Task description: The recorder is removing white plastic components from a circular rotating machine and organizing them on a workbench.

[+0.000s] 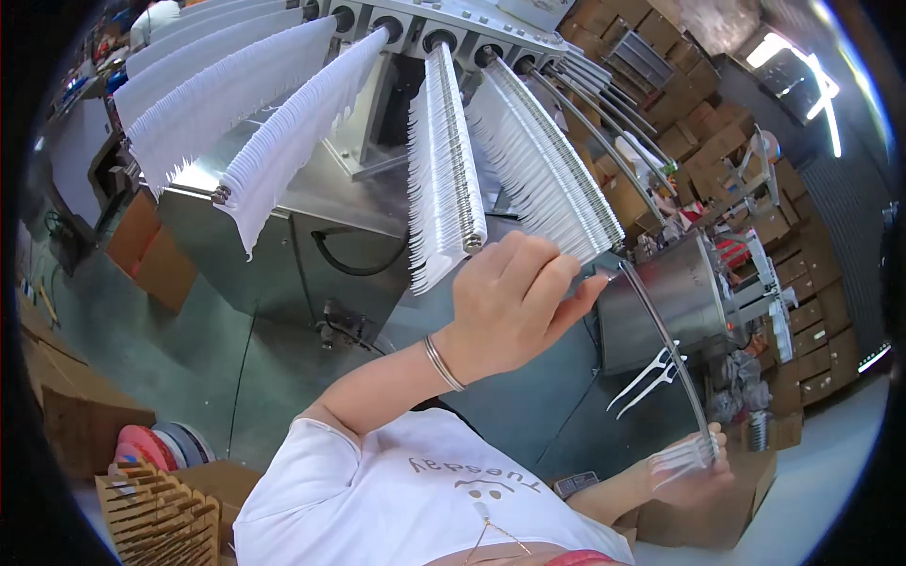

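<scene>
My left hand (pixel 514 307) is closed, with curled fingers, at the near ends of two rods loaded with thin white pieces (pixel 444 160). Whatever its fingers hold, if anything, is hidden. Its thumb points right, toward the upper end of a bare metal rod (pixel 661 325). That rod slopes down to my right hand (pixel 694 462), low on the right, whose fingers are wrapped round its lower end. Some translucent whitish strips (pixel 681 459) lie at the same grip. The second loaded rod carries a fan of white pieces (pixel 543 151) just above my left hand.
A round machine head (pixel 429 21) holds several rods, with rows of white sheets (pixel 302 123) on the left. A metal cabinet (pixel 665 297) and a white two-pronged tool (pixel 651 377) are at right. Cardboard boxes (pixel 727 141), a wooden rack (pixel 160 519) and pink rolls (pixel 146 448) surround me.
</scene>
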Tool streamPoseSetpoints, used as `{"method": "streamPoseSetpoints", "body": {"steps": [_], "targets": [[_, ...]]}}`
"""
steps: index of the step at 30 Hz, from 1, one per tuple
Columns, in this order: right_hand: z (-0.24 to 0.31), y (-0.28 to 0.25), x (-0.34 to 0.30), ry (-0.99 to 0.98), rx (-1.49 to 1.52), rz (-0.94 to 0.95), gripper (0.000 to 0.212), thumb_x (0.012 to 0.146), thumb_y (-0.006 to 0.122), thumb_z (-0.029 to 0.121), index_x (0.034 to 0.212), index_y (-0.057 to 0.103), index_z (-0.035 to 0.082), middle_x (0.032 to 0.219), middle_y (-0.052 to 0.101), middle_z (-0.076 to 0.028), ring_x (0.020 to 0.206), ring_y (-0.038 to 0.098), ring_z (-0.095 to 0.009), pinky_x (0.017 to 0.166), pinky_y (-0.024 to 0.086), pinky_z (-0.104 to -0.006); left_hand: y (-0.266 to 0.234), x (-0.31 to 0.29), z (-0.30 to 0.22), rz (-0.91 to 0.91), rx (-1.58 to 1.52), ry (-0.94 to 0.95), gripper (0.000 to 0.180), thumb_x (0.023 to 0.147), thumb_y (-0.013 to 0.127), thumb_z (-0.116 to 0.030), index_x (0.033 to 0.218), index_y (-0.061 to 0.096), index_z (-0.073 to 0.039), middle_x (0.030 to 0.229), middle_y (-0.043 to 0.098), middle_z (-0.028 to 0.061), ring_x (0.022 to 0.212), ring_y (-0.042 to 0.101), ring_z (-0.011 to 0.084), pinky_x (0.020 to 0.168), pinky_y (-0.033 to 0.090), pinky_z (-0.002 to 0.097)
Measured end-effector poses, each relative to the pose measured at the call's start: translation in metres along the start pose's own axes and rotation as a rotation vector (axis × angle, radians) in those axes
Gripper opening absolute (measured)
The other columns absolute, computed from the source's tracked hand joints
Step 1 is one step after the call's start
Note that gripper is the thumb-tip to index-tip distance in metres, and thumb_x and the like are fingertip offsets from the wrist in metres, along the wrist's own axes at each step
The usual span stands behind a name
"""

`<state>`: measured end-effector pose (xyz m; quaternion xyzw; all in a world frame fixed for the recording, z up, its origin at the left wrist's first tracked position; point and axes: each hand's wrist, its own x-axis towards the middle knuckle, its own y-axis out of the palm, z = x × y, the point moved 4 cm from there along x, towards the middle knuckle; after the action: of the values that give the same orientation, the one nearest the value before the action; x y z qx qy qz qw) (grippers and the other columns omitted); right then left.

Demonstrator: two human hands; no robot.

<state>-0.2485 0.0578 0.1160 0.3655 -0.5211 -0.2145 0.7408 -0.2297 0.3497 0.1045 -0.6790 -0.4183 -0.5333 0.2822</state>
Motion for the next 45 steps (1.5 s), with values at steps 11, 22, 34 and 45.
{"method": "streamPoseSetpoints", "body": {"steps": [11, 22, 34, 45], "targets": [[0.001, -0.024, 0.02, 0.216, 0.11, 0.593, 0.034, 0.096, 0.034, 0.024, 0.08, 0.057, 0.005, 0.078, 0.056, -0.004, 0.079, 0.049, -0.022, 0.093, 0.032, -0.0456, 0.002, 0.002, 0.001, -0.038, 0.026, -0.072, 0.024, 0.064, 0.076, -0.006, 0.079, 0.058, -0.009, 0.071, 0.054, 0.0024, 0.057, 0.053, 0.0171, 0.045, 0.041, 0.0272], [0.002, -0.024, 0.021, 0.196, 0.051, 0.583, 0.03, 0.095, 0.038, 0.021, 0.077, 0.057, 0.006, 0.075, 0.056, -0.004, 0.074, 0.044, -0.02, 0.087, 0.031, -0.0425, -0.002, 0.001, 0.003, 0.076, -0.221, -0.328, 0.014, 0.069, 0.075, -0.003, 0.076, 0.063, -0.004, 0.071, 0.058, 0.005, 0.057, 0.057, 0.0136, 0.05, 0.044, 0.0238], [-0.022, -0.047, 0.028, 0.35, 0.055, 0.409, 0.032, 0.097, 0.037, 0.025, 0.08, 0.056, 0.006, 0.071, 0.051, -0.005, 0.073, 0.043, -0.019, 0.082, 0.035, -0.0344, -0.024, -0.032, -0.011, 0.188, -0.499, -0.078, 0.029, 0.072, 0.076, -0.025, 0.072, 0.052, -0.009, 0.065, 0.05, 0.0031, 0.049, 0.051, 0.019, 0.041, 0.035, 0.0272], [-0.155, -0.063, -0.065, 1.288, -0.159, 0.146, 0.022, 0.094, 0.05, 0.027, 0.101, 0.05, 0.006, 0.062, 0.045, 0.003, 0.057, 0.041, -0.006, 0.054, 0.037, -0.0202, 0.075, -0.103, -0.046, 0.773, -0.922, -0.384, 0.08, 0.074, 0.071, -0.033, 0.134, 0.029, 0.001, 0.134, 0.035, 0.0173, 0.125, 0.035, 0.0319, 0.104, 0.029, 0.0379]]}}
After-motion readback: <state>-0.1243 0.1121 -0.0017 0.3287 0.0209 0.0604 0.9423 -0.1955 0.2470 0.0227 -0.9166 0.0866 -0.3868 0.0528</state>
